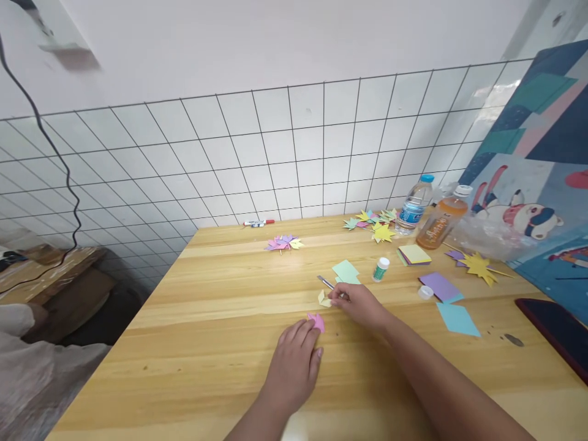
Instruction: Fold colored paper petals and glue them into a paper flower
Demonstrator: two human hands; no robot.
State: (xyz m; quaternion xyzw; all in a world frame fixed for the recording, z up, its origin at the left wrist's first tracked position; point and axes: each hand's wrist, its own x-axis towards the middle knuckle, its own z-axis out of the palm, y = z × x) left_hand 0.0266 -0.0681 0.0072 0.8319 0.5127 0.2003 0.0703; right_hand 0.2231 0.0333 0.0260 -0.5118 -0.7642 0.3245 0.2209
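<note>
My left hand (296, 361) lies flat on the table, its fingertips resting on a small pink folded paper (316, 322). Just beyond it, my right hand (361, 304) is closed in a pinch at the edge of a pale yellow folded paper (323, 299). A craft knife (326, 282) points up and to the left from behind the right fingers, its near end hidden. Pale green paper sheets (346, 271) lie past the right hand. A glue stick (381, 269) with a white top stands upright to their right.
Paper stars and leaves form a pink-purple cluster (285, 242) and a green-yellow pile (374, 222). A water bottle (413, 207) and an orange drink bottle (443, 220) stand right. Nearby lie a sticky-note stack (414, 255), purple paper (441, 286), blue paper (458, 319), and markers (258, 223).
</note>
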